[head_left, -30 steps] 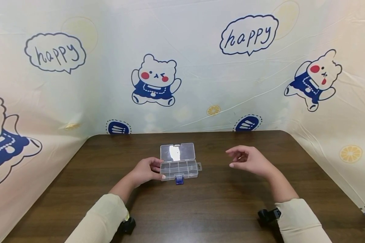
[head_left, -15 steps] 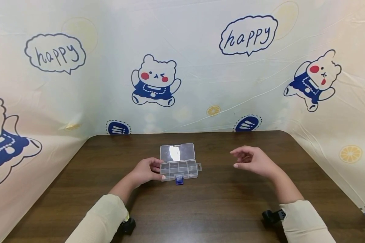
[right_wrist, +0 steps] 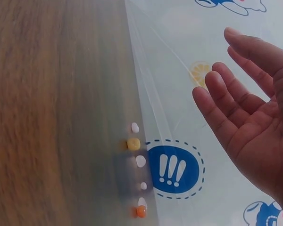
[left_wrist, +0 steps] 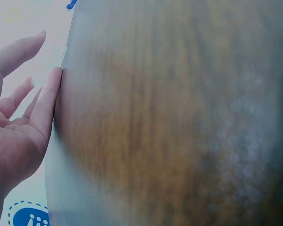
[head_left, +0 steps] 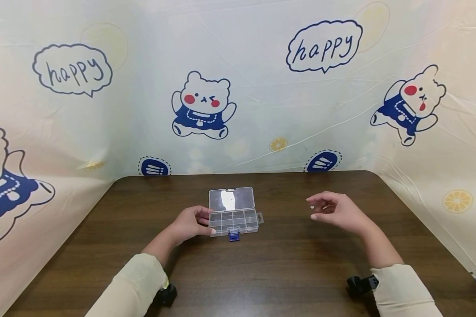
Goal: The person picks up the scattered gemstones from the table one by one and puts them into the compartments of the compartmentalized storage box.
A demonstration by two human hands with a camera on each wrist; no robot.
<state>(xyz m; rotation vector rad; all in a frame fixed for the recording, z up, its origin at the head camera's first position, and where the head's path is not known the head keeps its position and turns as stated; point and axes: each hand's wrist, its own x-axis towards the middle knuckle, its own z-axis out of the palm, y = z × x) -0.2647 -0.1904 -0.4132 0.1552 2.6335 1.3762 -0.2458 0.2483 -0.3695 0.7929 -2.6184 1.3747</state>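
A clear plastic compartment box lies on the table with its lid raised behind it. My left hand holds its left end, thumb at the front corner and fingers along the side. The left hand fills the left of its wrist view, little finger against the table. Right of the box, my right hand hovers with loosely bent fingers and nothing visible between them. In the right wrist view, small white, yellow and orange pieces sit in a row on the table, beyond the right hand.
The brown wooden table ends at a printed curtain behind and on both sides. A blue latch hangs down at the box's front, and a hanging tab sticks out on its right.
My right hand has drifted to the right, away from the box, with its fingers still loosely bent. The left hand and the box have stayed in place.
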